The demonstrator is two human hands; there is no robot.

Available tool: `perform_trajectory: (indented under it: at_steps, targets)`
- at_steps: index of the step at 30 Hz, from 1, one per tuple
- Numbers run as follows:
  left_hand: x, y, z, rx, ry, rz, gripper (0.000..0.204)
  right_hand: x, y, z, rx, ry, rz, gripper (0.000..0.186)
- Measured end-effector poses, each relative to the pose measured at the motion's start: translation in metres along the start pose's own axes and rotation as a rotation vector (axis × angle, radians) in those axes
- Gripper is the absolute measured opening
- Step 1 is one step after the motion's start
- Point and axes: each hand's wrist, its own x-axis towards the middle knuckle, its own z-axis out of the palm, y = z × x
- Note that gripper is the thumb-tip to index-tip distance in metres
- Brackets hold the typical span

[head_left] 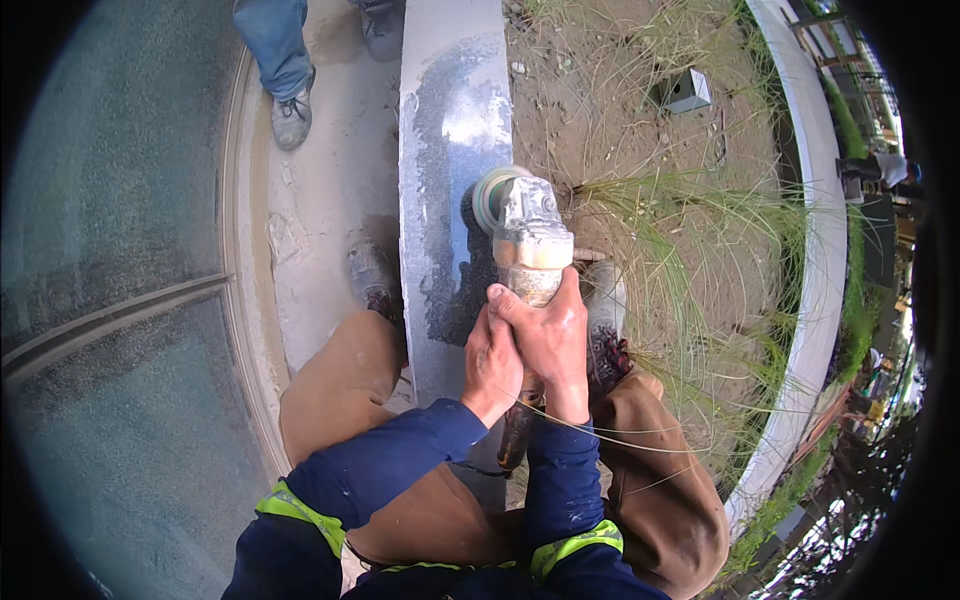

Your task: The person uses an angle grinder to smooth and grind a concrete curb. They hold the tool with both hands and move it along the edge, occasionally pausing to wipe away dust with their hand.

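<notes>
Both of my hands are wrapped round a dusty angle grinder (533, 250) that points away from me. My left hand (493, 365) closes on its body from the left, next to my right hand (553, 340), which grips it from the right with the thumb on top. The grinder's round disc (496, 197) lies on or just over the wall top; contact is hard to make out. Under it the pale concrete wall top (425, 110) carries a dark, wet, shiny patch (455, 110). Below my hands the grinder's rear end (514, 440) shows between my forearms.
Dusty window panes (120, 180) line the left side. Another person's shoe (291, 120) stands on the strip of floor ahead. Right of the wall is a soil bed with long grass (690, 190) and a small grey box (686, 91). A curved pale kerb (823, 250) bounds it.
</notes>
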Motion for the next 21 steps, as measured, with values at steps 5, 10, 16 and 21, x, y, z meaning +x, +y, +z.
perform_trajectory:
  at_steps: [5,10,16,21]
  targets:
    - [-0.003,0.001,-0.025,-0.002,0.069,-0.104,0.056,-0.008,0.0,0.019,0.003,-0.09,0.077,0.06]
    - [0.008,-0.008,-0.038,0.115,0.113,-0.007,0.043,-0.005,0.011,0.033,0.13,-0.056,0.022,0.062]
    - [0.017,-0.015,-0.034,0.021,0.172,-0.052,0.043,0.005,0.021,0.031,0.217,-0.098,0.114,0.061]
    - [0.019,-0.021,-0.047,-0.021,0.164,-0.07,0.052,0.003,0.025,0.036,0.258,-0.092,0.108,0.06]
